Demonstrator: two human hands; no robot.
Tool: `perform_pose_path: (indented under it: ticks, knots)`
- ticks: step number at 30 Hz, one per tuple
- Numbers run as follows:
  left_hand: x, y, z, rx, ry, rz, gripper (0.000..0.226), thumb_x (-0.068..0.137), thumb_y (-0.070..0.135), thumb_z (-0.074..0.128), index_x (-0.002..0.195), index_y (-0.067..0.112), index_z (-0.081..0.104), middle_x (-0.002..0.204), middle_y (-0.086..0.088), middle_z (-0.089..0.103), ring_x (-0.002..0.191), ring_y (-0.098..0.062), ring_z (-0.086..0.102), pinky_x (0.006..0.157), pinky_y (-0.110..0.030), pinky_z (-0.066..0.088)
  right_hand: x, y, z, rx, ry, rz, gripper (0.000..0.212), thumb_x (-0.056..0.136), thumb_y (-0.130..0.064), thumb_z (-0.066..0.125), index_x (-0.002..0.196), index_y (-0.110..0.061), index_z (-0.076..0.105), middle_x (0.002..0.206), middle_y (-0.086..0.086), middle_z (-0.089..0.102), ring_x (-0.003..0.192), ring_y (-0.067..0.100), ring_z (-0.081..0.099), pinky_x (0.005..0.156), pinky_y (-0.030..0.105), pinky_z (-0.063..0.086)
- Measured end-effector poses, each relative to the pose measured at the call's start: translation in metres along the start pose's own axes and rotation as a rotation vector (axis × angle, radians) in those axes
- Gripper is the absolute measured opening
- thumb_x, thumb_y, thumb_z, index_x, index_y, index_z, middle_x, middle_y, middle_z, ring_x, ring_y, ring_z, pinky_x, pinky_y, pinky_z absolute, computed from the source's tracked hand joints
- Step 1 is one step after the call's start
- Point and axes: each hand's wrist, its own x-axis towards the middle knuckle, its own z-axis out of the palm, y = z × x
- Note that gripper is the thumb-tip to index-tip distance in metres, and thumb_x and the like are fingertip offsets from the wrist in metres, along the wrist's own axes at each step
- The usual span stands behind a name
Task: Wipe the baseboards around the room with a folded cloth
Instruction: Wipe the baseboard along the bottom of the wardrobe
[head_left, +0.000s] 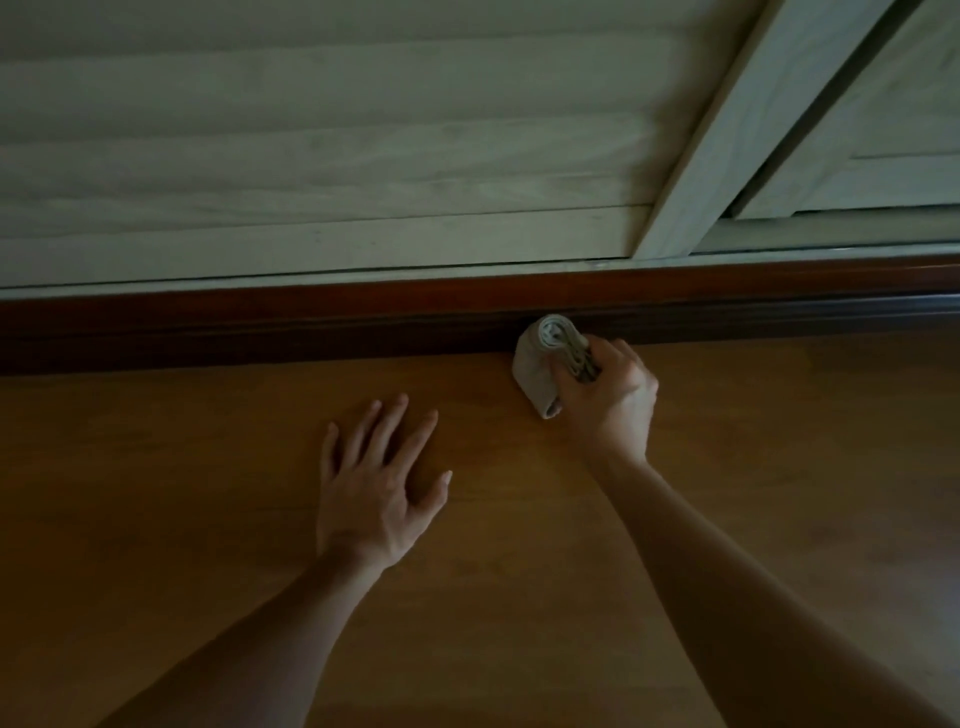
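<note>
Pale slatted doors (363, 156) fill the top, and orange-brown wooden floor (208, 519) spreads below. Between them runs the dark red-brown baseboard (260, 317). The left hand (376, 486) lies flat on the floor, fingers spread, holding nothing. The right hand (610, 400) grasps the folded grey cloth (545, 364), its top edge touching the baseboard's lower part.

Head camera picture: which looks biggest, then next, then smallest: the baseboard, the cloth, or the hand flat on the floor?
1. baseboard, crossing the whole picture
2. left hand, flat on the floor
3. folded cloth, partly hidden by the right hand
</note>
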Motion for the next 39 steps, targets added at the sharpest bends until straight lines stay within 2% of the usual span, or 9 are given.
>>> perform_pose_path:
  ticks: [5,8,13,17,22,26,30,35,39]
  knots:
    - [0.0,-0.003,0.001,0.012,0.004,0.002,0.067,0.094,0.072,0.028,0.154,0.043,0.03,0.167,0.005,0.022,0.153,-0.023,0.018,0.121,-0.058,0.013,0.001,0.004,-0.005,-0.007,0.055,0.04,0.028,0.086,-0.031,0.073,0.104,-0.01,0.073,0.092,0.004,0.068,0.078,0.017,0.062,0.067,0.035,0.053]
    - [0.001,-0.003,0.002,0.004,0.014,0.001,0.067,0.094,0.072,0.029,0.153,0.042,0.033,0.166,0.005,0.022,0.153,-0.024,0.018,0.121,-0.059,0.013,-0.001,0.001,-0.003,-0.027,0.036,0.025,0.027,0.088,-0.03,0.073,0.105,-0.009,0.072,0.093,0.004,0.066,0.078,0.017,0.062,0.067,0.034,0.052]
    - [-0.001,-0.002,0.001,-0.011,0.038,0.007,0.067,0.094,0.071,0.026,0.153,0.04,0.037,0.165,0.003,0.026,0.152,-0.025,0.022,0.121,-0.059,0.013,0.009,0.027,-0.03,-0.092,0.102,0.111,0.019,0.089,-0.027,0.07,0.094,-0.008,0.071,0.084,-0.003,0.059,0.075,0.017,0.057,0.065,0.024,0.034]
    - [-0.001,-0.001,0.002,-0.012,0.05,0.006,0.067,0.094,0.069,0.028,0.153,0.039,0.039,0.165,0.003,0.028,0.152,-0.025,0.023,0.121,-0.059,0.013,0.018,0.051,-0.053,-0.145,0.191,0.297,0.024,0.089,-0.027,0.069,0.091,-0.003,0.069,0.088,0.009,0.065,0.078,0.019,0.054,0.066,0.021,0.027]
    - [-0.001,-0.001,0.002,-0.008,0.053,0.008,0.066,0.095,0.069,0.027,0.153,0.039,0.039,0.165,0.003,0.027,0.152,-0.025,0.024,0.121,-0.058,0.013,0.015,0.044,-0.044,-0.113,0.171,0.19,0.021,0.088,-0.028,0.07,0.095,-0.009,0.072,0.084,0.003,0.064,0.076,0.015,0.054,0.071,0.028,0.036]
    - [0.0,-0.002,0.004,0.004,0.053,0.005,0.066,0.094,0.07,0.027,0.153,0.041,0.037,0.166,0.003,0.025,0.152,-0.025,0.022,0.121,-0.058,0.012,0.015,0.044,-0.044,-0.088,0.233,0.237,0.024,0.089,-0.029,0.069,0.087,-0.005,0.069,0.079,0.001,0.058,0.073,0.015,0.051,0.076,0.039,0.047]
    - [0.0,-0.002,0.005,0.008,0.055,0.005,0.066,0.095,0.069,0.027,0.153,0.041,0.035,0.165,0.003,0.025,0.152,-0.025,0.021,0.121,-0.059,0.013,0.005,0.023,-0.025,-0.064,0.092,0.121,0.022,0.091,-0.029,0.069,0.101,-0.01,0.072,0.09,0.0,0.064,0.075,0.009,0.054,0.066,0.022,0.042]
    - [-0.001,-0.001,0.004,0.006,0.074,0.006,0.065,0.093,0.066,0.034,0.152,0.039,0.04,0.164,0.001,0.03,0.151,-0.026,0.026,0.121,-0.058,0.015,-0.011,-0.029,0.022,0.003,-0.057,-0.073,0.028,0.09,-0.031,0.069,0.103,-0.006,0.071,0.094,0.005,0.067,0.075,0.015,0.061,0.061,0.025,0.049]
    - [-0.001,-0.001,0.004,0.01,0.073,0.009,0.065,0.092,0.065,0.036,0.152,0.041,0.038,0.164,0.002,0.03,0.151,-0.026,0.026,0.12,-0.059,0.017,-0.015,-0.032,0.029,0.03,-0.009,-0.089,0.028,0.09,-0.032,0.071,0.103,-0.007,0.072,0.091,0.004,0.067,0.072,0.014,0.062,0.06,0.03,0.055]
